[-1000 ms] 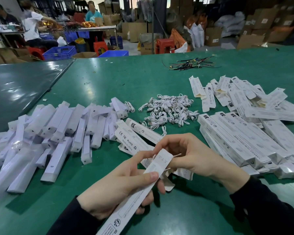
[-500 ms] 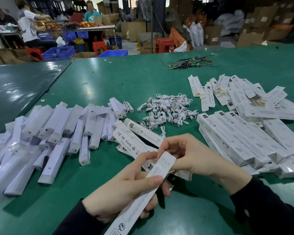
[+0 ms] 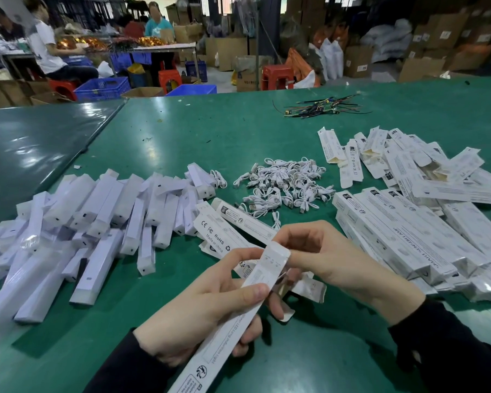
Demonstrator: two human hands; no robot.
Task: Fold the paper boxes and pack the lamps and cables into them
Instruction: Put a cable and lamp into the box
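Operator: two bare hands, left hand [image 3: 199, 316] and right hand [image 3: 332, 259]. No gloves, rings or watch visible. Long black sleeves on both arms, left sleeve [image 3: 131, 370], right sleeve [image 3: 448, 347], cuffs ending at wrists.

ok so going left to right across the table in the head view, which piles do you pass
Pile of wrapped white lamps → a few printed boxes → heap of coiled white cables → stack of folded boxes, with loose flat boxes behind it.
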